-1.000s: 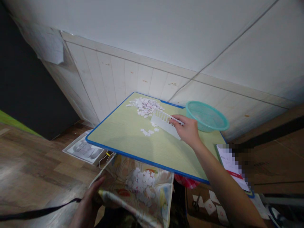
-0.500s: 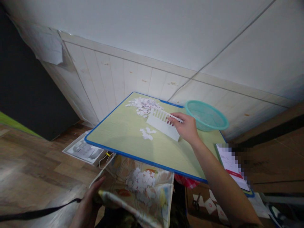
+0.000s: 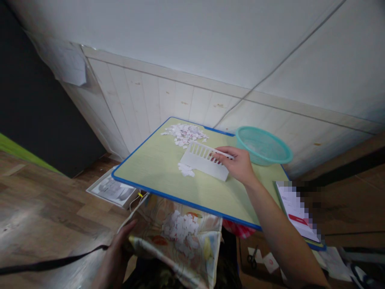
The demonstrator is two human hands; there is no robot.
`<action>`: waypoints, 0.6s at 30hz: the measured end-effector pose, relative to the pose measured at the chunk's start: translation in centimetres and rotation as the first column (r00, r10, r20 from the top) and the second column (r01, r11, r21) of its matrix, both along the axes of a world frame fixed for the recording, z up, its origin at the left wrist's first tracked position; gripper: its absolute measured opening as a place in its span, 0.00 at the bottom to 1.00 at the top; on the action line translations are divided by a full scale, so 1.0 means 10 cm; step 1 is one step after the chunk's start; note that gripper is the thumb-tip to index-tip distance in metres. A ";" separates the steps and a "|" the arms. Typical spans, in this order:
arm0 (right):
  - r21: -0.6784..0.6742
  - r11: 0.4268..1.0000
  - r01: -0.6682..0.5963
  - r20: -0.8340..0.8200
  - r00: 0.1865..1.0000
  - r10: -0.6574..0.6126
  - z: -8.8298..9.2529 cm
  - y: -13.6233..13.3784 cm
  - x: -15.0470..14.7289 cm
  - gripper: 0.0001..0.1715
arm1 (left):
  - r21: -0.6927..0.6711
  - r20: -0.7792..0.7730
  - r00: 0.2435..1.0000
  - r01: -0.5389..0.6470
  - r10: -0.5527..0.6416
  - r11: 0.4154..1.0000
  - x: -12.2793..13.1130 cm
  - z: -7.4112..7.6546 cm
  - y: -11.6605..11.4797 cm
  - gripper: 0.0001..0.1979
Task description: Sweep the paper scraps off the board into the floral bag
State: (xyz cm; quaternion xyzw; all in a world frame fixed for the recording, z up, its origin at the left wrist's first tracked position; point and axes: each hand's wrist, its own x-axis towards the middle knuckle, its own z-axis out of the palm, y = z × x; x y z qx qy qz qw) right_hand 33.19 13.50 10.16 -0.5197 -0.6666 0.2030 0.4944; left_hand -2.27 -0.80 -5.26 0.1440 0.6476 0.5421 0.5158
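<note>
My right hand (image 3: 236,163) grips a white slotted plastic panel (image 3: 206,162) by its upper right part, fingers through the slots. The panel stands tilted on a yellow-green table (image 3: 144,168) with a blue rim. Its left end meets a small cluster of paper scraps (image 3: 185,169); whether it touches them is hard to tell. Behind it lies a larger heap of torn white paper scraps (image 3: 185,133). Below the table's front edge, my left hand (image 3: 120,243) is closed on the edge of a fruit-patterned cloth (image 3: 207,230). More paper scraps (image 3: 182,230) rest in the cloth's hollow.
A turquoise basin (image 3: 264,146) stands at the table's back right, by the wall. A clipboard with a sheet (image 3: 296,212) lies at the right edge. Scissors (image 3: 252,257) and paper cards (image 3: 270,263) are lower right. A white box (image 3: 111,190) sits on the floor at left.
The white slotted panel has shifted slightly left and toward me with my right hand, closing on the small scrap cluster. My left hand still holds the cloth. The view has shifted slightly.
</note>
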 end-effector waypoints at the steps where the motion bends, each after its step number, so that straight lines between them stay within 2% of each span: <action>1: -0.017 0.999 -0.027 0.001 1.000 0.027 0.02 -0.01 0.02 0.17 | 0.008 -0.003 1.000 0.001 -0.001 1.000 0.00 -0.01 0.00 0.20; 4: -0.059 0.997 -0.060 0.024 0.998 0.061 0.04 0.00 0.10 0.18 | 0.040 -0.011 1.000 0.005 -0.004 0.999 0.01 -0.02 0.00 0.20; 9: -0.015 0.999 0.044 0.006 0.999 -0.043 0.01 0.06 0.20 0.23 | 0.003 0.013 1.000 0.016 -0.016 1.000 0.05 0.01 0.03 0.19; 13: -0.077 0.997 -0.030 0.020 0.999 0.031 -0.02 0.09 0.24 0.22 | -0.006 0.026 0.998 0.061 -0.061 0.998 0.08 0.01 0.03 0.18; 18: -0.009 0.992 0.128 0.021 0.992 -0.128 -0.05 0.19 0.29 0.18 | -0.016 0.024 0.998 0.051 -0.051 0.999 0.16 0.14 0.05 0.19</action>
